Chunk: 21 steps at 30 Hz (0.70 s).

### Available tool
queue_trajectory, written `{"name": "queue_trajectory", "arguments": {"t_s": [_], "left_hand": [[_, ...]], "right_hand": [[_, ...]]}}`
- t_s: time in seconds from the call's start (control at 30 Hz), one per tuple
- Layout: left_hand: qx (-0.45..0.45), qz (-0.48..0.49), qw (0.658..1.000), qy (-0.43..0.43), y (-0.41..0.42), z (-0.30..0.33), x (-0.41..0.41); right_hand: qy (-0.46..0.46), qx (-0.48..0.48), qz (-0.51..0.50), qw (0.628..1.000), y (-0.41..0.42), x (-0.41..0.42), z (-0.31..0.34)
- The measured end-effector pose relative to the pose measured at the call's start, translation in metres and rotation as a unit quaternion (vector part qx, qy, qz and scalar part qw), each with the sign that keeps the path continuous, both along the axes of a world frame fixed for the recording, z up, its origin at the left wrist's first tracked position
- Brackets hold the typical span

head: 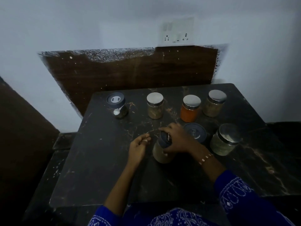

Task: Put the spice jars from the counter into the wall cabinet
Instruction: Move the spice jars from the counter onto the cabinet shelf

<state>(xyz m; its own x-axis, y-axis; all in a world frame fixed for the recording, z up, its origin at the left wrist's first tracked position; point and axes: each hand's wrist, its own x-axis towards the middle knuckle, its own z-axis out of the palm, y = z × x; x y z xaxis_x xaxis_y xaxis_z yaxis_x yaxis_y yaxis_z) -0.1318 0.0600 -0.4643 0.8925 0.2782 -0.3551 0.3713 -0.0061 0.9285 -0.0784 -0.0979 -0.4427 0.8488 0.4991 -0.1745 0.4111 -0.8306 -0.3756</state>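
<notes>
Several spice jars stand on a dark marble counter [104,168]. My right hand [176,139] grips the dark blue lid of a jar of pale brown powder [160,154] near the middle. My left hand [138,148] hovers just left of that jar, fingers loosely curled, holding nothing. Along the back stand a blue-lidded jar [117,105], a steel-lidded tan jar [155,105], an orange-powder jar [190,108] and another steel-lidded jar [214,102]. A blue-lidded jar [195,132] sits behind my right hand. A large steel-lidded jar [225,139] stands at the right.
A dark wooden panel [130,72] leans against the white wall behind the counter. A white socket plate [176,31] is on the wall above it. A brown surface [19,128] rises at the left. No cabinet is in view. The scene is dim.
</notes>
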Motion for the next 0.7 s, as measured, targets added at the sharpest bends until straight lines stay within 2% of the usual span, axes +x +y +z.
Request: {"name": "queue_trajectory", "arguments": {"t_s": [0.1,0.17,0.27,0.33,0.37,0.47,0.53,0.6,0.63,0.7], "left_hand": [[-0.041,0.032,0.999,0.0,0.011,0.008,-0.004],[-0.123,0.023,0.991,0.053,0.019,0.019,-0.005],[-0.323,-0.098,0.933,0.125,0.036,0.03,-0.002],[-0.412,-0.138,0.894,0.11,0.042,0.037,0.005],[-0.432,-0.133,0.887,0.095,0.042,0.043,0.01],[-0.436,-0.08,0.896,0.027,0.038,0.058,0.025],[-0.41,-0.054,0.909,-0.047,0.039,0.062,0.036],[-0.353,-0.027,0.927,-0.124,0.043,0.066,0.043],[-0.308,-0.021,0.938,-0.16,0.045,0.066,0.045],[-0.201,-0.034,0.951,-0.231,0.046,0.069,0.046]], "right_hand": [[0.062,0.167,-0.036,0.983,-0.001,0.006,0.022],[0.106,0.262,-0.034,0.959,0.002,0.009,0.044],[0.143,0.34,-0.016,0.929,0.01,0.014,0.075],[0.146,0.374,-0.006,0.916,0.014,0.019,0.089],[0.145,0.394,-0.009,0.908,0.016,0.02,0.093],[0.095,0.45,-0.072,0.885,0.024,0.025,0.099],[0.057,0.447,-0.132,0.883,0.031,0.031,0.098],[0.083,0.424,-0.172,0.885,0.039,0.034,0.091],[0.122,0.45,-0.189,0.864,0.045,0.033,0.088],[0.194,0.548,-0.218,0.784,0.057,0.028,0.083]]}}
